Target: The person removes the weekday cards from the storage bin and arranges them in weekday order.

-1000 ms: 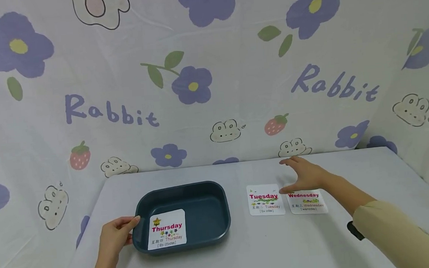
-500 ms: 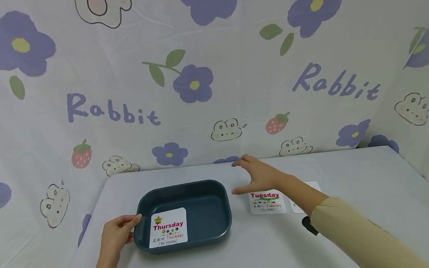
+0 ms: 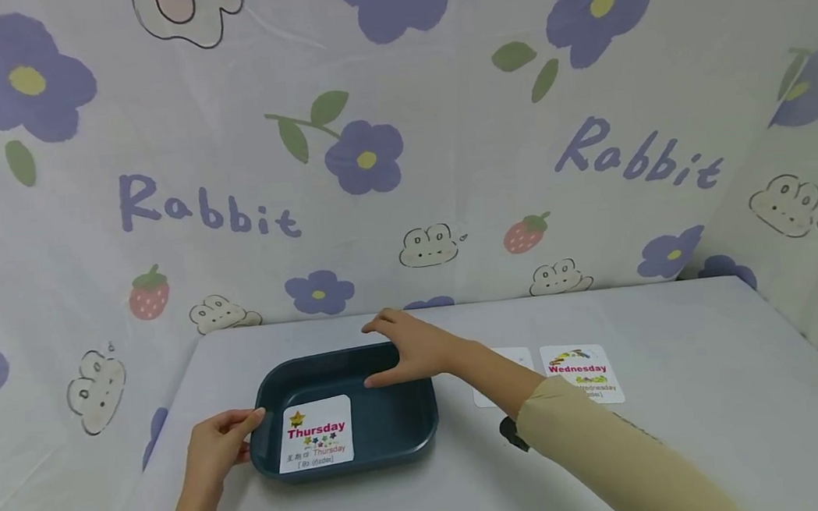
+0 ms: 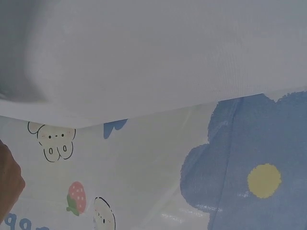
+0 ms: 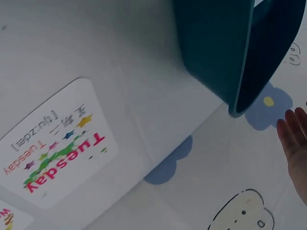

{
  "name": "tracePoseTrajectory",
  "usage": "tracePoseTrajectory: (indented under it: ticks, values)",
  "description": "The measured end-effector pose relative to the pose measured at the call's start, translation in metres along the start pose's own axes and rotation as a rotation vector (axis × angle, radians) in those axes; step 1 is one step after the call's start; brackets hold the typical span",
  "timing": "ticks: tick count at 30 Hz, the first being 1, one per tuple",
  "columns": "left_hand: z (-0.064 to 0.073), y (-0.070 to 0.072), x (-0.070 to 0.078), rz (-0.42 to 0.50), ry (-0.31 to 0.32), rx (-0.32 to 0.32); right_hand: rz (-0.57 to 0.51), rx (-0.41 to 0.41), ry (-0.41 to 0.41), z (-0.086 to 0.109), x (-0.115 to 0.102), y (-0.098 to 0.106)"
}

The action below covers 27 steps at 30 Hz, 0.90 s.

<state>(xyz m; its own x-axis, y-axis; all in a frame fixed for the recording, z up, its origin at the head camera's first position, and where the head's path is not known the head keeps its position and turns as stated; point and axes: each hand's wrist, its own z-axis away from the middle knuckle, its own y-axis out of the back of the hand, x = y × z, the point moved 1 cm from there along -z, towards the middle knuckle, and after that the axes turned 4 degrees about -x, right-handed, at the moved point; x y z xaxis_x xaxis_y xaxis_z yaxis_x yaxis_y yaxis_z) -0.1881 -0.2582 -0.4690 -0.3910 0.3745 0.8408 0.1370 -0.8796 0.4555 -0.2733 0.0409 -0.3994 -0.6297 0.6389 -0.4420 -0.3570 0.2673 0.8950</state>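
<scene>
My left hand (image 3: 213, 447) pinches the left rim of a dark teal rectangular tray (image 3: 406, 443), thumb over the edge and other fingers partly hidden below. Inside the tray's left part lies a white card printed "Thursday" (image 3: 316, 433). Over the tray's right rear part hovers my right hand (image 3: 418, 345), its thumb and fingers spread apart with nothing between them. The "Tuesday" card (image 5: 62, 143) is mostly behind the right forearm in the head view but shows well in the right wrist view. Beside it lies the "Wednesday" card (image 3: 576, 362), partly covered by the sleeve.
All this stands on a table (image 3: 725, 361) covered in white. Close behind its far edge hangs a printed cloth (image 3: 474, 165) with flowers, rabbits and strawberries. A dark object (image 3: 513, 433) shows under the right wrist.
My right hand has moved left, from above the "Wednesday" card past the "Tuesday" card to over the tray. The left hand, tray and cards have stayed put.
</scene>
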Motion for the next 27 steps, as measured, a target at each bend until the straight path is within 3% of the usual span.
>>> tracePoseTrajectory:
  ticks: [8,17,27]
  values:
    - [0.002,0.003,0.002,0.012,0.006,0.000,0.058,-0.061,0.049,-0.024,-0.032,-0.026]
    - [0.000,0.002,0.003,0.020,0.001,0.013,0.185,-0.171,-0.045,-0.042,-0.061,-0.062]
    - [0.003,0.000,0.000,0.038,0.007,0.015,0.334,-0.188,-0.108,-0.049,-0.073,-0.098]
